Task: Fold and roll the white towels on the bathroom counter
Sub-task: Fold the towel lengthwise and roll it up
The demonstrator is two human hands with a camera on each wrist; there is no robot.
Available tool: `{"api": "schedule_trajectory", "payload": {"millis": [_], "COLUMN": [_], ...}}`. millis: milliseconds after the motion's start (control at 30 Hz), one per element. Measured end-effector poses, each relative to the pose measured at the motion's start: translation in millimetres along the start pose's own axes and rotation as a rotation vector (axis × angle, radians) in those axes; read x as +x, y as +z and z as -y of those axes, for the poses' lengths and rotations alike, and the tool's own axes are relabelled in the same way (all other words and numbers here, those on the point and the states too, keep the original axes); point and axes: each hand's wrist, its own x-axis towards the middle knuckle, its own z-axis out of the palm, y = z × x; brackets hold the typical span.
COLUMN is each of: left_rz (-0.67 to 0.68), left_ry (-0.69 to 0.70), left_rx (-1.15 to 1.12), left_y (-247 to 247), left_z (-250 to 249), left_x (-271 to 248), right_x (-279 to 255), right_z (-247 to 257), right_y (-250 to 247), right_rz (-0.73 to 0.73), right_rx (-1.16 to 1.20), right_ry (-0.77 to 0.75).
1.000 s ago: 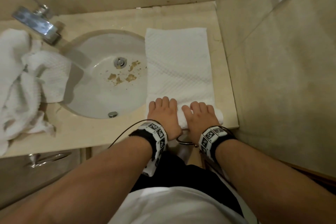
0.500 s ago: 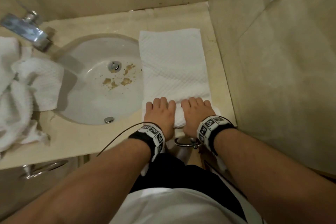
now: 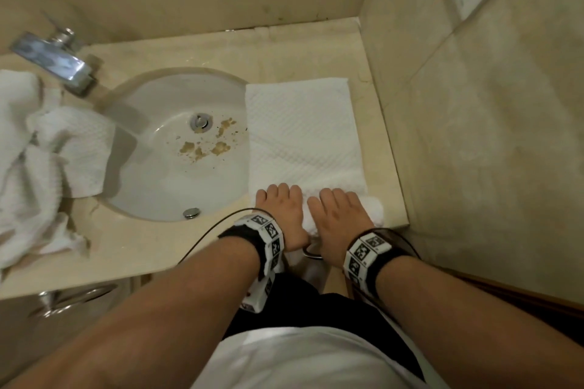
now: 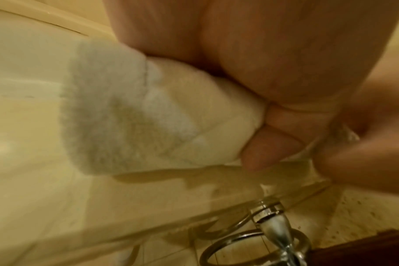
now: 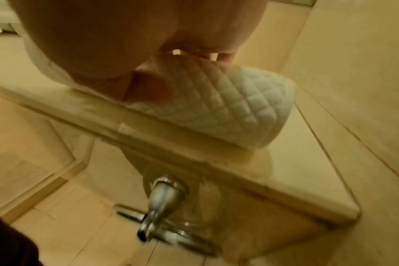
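Observation:
A white quilted towel (image 3: 303,136) lies folded in a long strip on the counter (image 3: 158,249), right of the sink. Its near end is rolled into a thick roll (image 3: 374,210) close to the counter's front edge. My left hand (image 3: 279,208) and right hand (image 3: 336,215) sit side by side on the roll, fingers draped over its top. In the left wrist view my thumb (image 4: 262,147) tucks against the roll (image 4: 137,117). In the right wrist view my thumb (image 5: 148,86) presses the near side of the roll (image 5: 239,108).
A crumpled pile of white towels (image 3: 31,167) lies left of the sink (image 3: 164,180), whose basin has brown stains. The faucet (image 3: 53,60) is at the back left. A tiled wall (image 3: 474,136) closes the right side. A chrome towel ring (image 3: 311,254) hangs under the counter edge.
Both hands have pushed the roll a little farther from me. The flat part of the towel is shorter and the roll thicker. My head has shifted slightly.

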Motion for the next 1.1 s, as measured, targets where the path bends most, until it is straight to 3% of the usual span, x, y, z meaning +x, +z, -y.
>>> {"api": "schedule_trajectory", "payload": {"millis": [133,267,367,467,567,867,967,1100], "left_rz": [-0.087,-0.266,-0.319,-0.296,-0.172,-0.065,-0.065,-0.091], "left_ry": [0.05,0.067,0.053,0.003,-0.026,0.063,0.084,0.116], "left_rx": [-0.011,0.012,0.06,0.081,0.104,0.118,0.097,0.076], "left_y": [-1,9,22,16,0,1,0,-5], "left_z": [2,-8,-12,-7,-2,2,3,11], "left_x": [-8,-33,-43,-30,-10,-25,-24,-12], "right_x": [-10,4,15,23,36,14,11,-4], "right_z": [4,1,-1,-2,-6,2,2,10], "right_y": [16,11,3,-7,-16,-3,-9,-5], "right_rz": [-0.08,-0.009,0.077,0.13,0.167,0.239,0.179,-0.015], "right_rx": [0.021,0.017,-0.013,-0.031,0.019,0.099,0.112,0.083], "right_ry": [0.042,0.093,0.116,0.119,0.13,0.123,0.109,0.08]}}
